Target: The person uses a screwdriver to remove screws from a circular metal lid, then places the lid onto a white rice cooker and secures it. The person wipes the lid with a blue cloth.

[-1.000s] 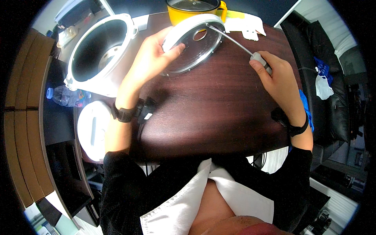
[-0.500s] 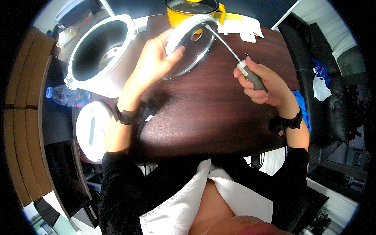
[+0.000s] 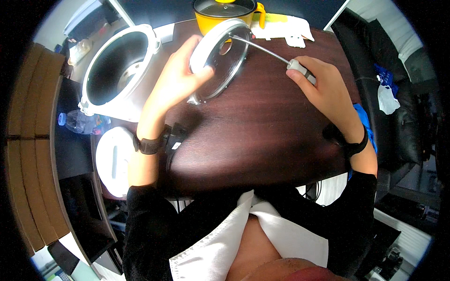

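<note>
My left hand (image 3: 176, 77) grips a round white-rimmed lid (image 3: 199, 52) by its left edge, holding it tilted above the table. The thumb presses on its clear, glossy inner face. A screwdriver (image 3: 294, 64) with a grey and white handle is in my right hand (image 3: 328, 89), thumb laid along the handle. Its metal shaft points left, and the tip meets the inner face of the lid near the top; whether it sits in a screw is too small to tell. Left of my left hand stands a white cooker body (image 3: 131, 105), with a dark hollow inside.
A yellow pot (image 3: 211, 23) with a dark lid stands at the far edge, beside white paper (image 3: 283, 30). Along the left lie a white oval cover (image 3: 110, 164) and a clear bottle (image 3: 82, 122). The brown table (image 3: 262, 126) fills the middle; a black sofa (image 3: 375, 51) is at right.
My right hand has rolled over, so its back now faces up, and the screwdriver shaft lies flatter. The lid has shifted slightly left with my left hand.
</note>
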The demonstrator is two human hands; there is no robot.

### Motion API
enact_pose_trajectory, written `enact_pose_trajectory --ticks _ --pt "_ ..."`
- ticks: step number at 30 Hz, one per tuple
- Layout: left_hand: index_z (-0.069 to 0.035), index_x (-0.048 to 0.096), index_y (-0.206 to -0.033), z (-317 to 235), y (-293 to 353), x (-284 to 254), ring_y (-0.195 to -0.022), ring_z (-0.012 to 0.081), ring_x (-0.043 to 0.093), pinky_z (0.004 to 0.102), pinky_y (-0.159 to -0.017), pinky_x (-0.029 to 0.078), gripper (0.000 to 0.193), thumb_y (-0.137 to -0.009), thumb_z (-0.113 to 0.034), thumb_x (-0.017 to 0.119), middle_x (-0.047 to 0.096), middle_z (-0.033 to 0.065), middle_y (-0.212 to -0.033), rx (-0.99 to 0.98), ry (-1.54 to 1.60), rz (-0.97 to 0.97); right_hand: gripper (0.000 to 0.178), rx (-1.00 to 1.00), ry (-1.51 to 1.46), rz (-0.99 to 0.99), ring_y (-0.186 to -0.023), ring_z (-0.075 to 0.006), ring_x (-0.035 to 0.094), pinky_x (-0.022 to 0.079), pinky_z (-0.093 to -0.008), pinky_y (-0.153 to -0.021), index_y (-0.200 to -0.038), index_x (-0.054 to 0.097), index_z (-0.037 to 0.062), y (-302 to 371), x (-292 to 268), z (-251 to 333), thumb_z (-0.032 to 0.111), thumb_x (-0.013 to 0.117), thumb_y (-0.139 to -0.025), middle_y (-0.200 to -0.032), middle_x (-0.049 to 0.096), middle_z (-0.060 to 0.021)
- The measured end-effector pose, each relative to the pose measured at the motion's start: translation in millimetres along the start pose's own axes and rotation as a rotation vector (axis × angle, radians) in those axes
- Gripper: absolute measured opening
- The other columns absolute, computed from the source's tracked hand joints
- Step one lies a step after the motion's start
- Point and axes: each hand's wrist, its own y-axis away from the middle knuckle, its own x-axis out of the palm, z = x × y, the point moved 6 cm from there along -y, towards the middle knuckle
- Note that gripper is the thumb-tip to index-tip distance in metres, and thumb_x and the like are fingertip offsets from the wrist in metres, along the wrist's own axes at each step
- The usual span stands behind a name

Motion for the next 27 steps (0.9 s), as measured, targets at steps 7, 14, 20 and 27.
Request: enact_pose_trajectory --ticks 7,14,20,27 --pt "0.001 0.047 -0.13 0.0 -3.1 -6.4 -0.108 0.0139 0.053 0.0281 -0.095 0.04 0.056 -0.08 -0.01 0.068 0.058 0.0063 -0.117 -0.032 0.309 0.184 0.03 -0.011 0.035 0.045 -0.074 -0.0355 0.063 0.049 -0.0393 -0.064 -0.091 0.064 0.0009 -5.5 -4.7 3.7 0.03 0.065 -0.085 -0.08 0.065 -0.0168" --pt "-0.004 0.055 -0.122 -10.4 -4.4 -8.7 -0.1 0.0156 0.063 0.0296 -0.092 0.045 0.041 -0.083 -0.01 0.066 0.069 0.0068 -0.103 -0.006 0.315 0.058 0.03 -0.121 0.105 -0.042 -0.074 -0.0348 0.062 0.048 -0.0411 -0.064 -0.093 0.063 0.0024 -5.5 -1.2 17.3 0.031 0.065 -0.085 -0.079 0.063 -0.0158" --pt "0.002 0.048 -0.126 -10.5 -3.9 -7.7 -0.101 0.0136 0.06 0.0262 -0.088 0.045 0.042 -0.085 0.0 0.057 0.067 0.0095 -0.108 0.075 0.205 0.083 0.031 -0.062 0.082 0.035 -0.074 -0.0357 0.062 0.047 -0.0417 -0.063 -0.092 0.063 0.0021 -7.0 5.4 12.5 0.033 0.063 -0.086 -0.076 0.062 -0.0171" --pt "0.004 0.047 -0.127 -16.6 0.0 -7.5 -0.102 0.0157 0.06 0.0283 -0.089 0.046 0.043 -0.085 0.002 0.054 0.064 0.0102 -0.11 0.119 0.13 0.024 0.033 0.083 -0.236 0.252 -0.058 -0.0197 0.051 0.041 -0.0321 -0.055 -0.091 0.06 0.0008 -1.7 37.5 -6.4 0.033 0.053 -0.094 -0.066 0.054 -0.0071"
